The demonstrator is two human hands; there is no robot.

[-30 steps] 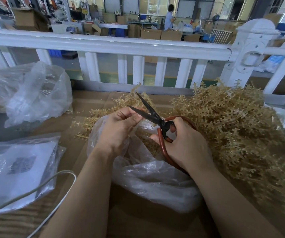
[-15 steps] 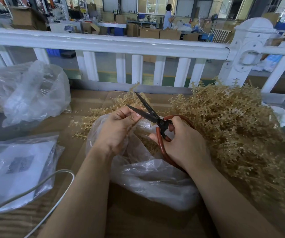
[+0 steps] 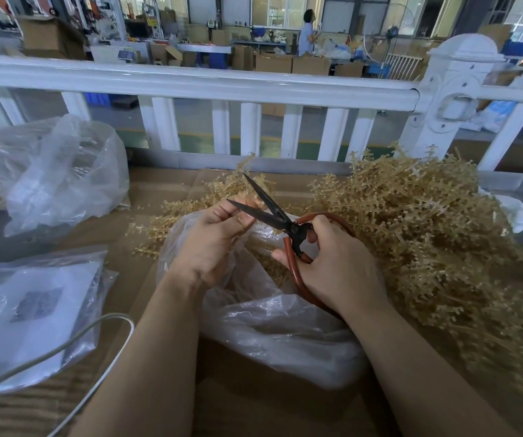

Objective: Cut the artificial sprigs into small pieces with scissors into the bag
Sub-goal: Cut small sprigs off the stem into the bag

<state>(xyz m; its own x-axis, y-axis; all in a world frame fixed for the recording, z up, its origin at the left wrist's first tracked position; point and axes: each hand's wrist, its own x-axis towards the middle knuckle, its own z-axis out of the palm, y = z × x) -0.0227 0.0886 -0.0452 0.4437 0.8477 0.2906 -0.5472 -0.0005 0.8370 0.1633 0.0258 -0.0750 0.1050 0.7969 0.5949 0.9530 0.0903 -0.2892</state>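
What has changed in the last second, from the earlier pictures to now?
Almost nothing. The scissors stay open in the right hand, blades at the left hand fingertips over the bag. Whether a sprig is pinched there cannot be told. The sprig pile lies as before.

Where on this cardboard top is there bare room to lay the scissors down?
Bare cardboard lies between the crumpled bag and the fence, and at the near edge below the open bag. The right side is crowded with the sprig pile.
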